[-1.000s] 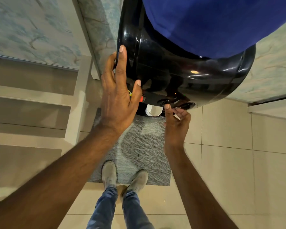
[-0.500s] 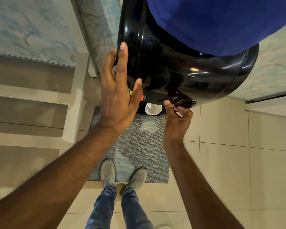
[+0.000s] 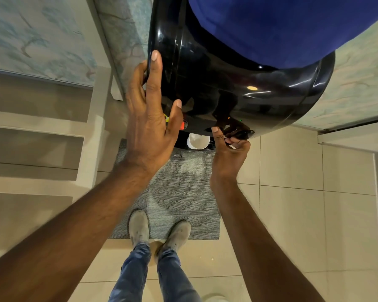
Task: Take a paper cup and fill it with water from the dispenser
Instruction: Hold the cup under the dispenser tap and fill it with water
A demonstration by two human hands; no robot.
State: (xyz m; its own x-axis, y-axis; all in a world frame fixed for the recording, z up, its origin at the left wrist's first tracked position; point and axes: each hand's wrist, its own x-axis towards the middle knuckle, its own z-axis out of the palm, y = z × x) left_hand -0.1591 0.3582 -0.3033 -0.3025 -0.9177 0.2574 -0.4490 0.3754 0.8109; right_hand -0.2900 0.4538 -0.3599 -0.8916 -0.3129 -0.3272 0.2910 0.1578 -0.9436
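The glossy black water dispenser (image 3: 227, 83) fills the upper middle, with a blue water bottle (image 3: 292, 25) on top. A white paper cup (image 3: 198, 141) stands upright in the dispenser's recess under the front edge, held by neither hand. My left hand (image 3: 151, 118) lies flat against the dispenser's left front, fingers spread, holding nothing. My right hand (image 3: 229, 153) is just right of the cup, its fingers curled on a dark tap lever (image 3: 241, 134) and its thumb raised against the dispenser's lower edge. A red tap (image 3: 183, 124) shows beside my left thumb.
A grey woven mat (image 3: 172, 192) lies on the beige tiled floor (image 3: 292, 203) in front of the dispenser, and my feet in grey shoes (image 3: 140, 225) stand on its near edge. Steps (image 3: 35, 136) rise on the left. Marbled wall panels flank the dispenser.
My right hand has shifted slightly up and right, from beside the cup onto the dark lever. The left hand and the cup have stayed where they were.
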